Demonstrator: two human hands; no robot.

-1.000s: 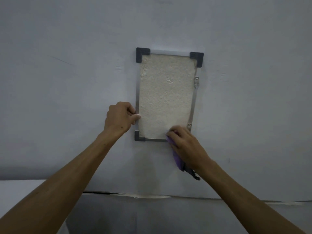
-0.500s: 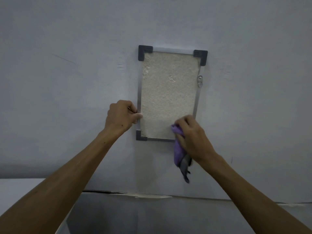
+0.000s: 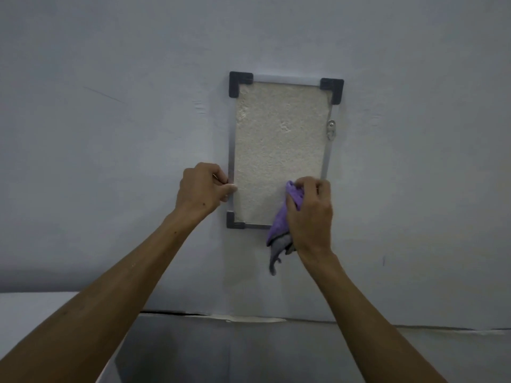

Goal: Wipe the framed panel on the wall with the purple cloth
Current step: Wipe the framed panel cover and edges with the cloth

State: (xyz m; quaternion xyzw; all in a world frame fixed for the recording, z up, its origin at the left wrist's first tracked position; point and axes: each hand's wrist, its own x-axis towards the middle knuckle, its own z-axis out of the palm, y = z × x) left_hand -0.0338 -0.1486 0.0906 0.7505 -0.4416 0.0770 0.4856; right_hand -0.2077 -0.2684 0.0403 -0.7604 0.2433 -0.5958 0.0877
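The framed panel (image 3: pixel 279 145) hangs on the pale wall: a rough cream surface in a thin metal frame with dark corner pieces. My left hand (image 3: pixel 201 189) grips the frame's left edge low down, thumb on the front. My right hand (image 3: pixel 311 214) holds the bunched purple cloth (image 3: pixel 280 219) against the panel's lower right part. The cloth's grey end hangs below the frame. The panel's bottom right corner is hidden behind the hand and cloth.
A small metal latch (image 3: pixel 331 128) sits on the frame's right edge. Below, a horizontal ledge (image 3: pixel 249 317) with a cracked seam crosses the wall. A white surface (image 3: pixel 33 308) lies at the lower left.
My right hand has carried the cloth up from the panel's bottom edge onto its lower right surface. The left hand keeps its grip on the frame's left edge.
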